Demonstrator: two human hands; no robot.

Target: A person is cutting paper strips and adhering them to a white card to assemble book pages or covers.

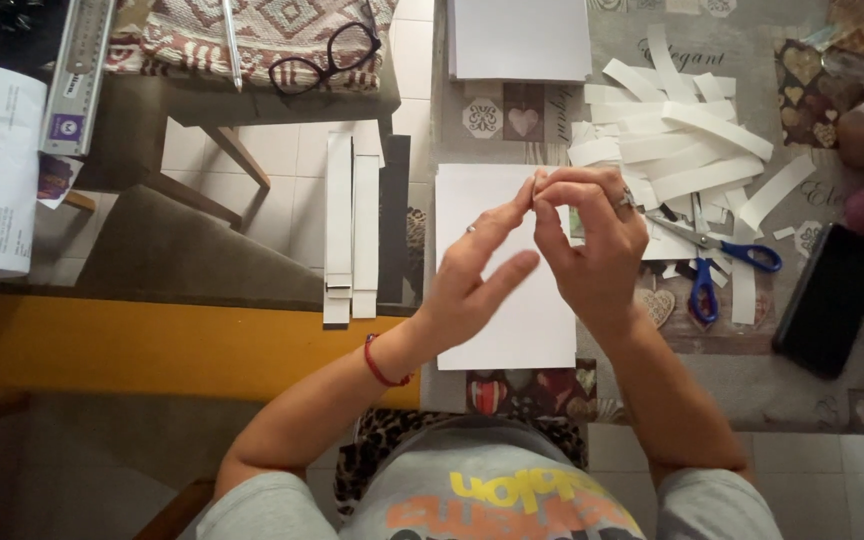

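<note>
We saw matt white paper sheet point(507, 300), matt paper strips point(677, 145); scissors point(717, 255) had shiny metal blades, glossy blue plastic handles; phone point(830, 300) glossy black; ruler point(80, 70) brushed metal; woven cloth point(262, 35) rough.

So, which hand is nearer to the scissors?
Right. The right hand is just beside the scissors, almost touching the blades; the left hand is farther away, beyond the right one.

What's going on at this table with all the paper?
A person's left hand and right hand meet fingertip to fingertip above a white sheet, pinching something too small to make out. Blue-handled scissors lie just right of the hands, beside a pile of cut paper strips.
</note>
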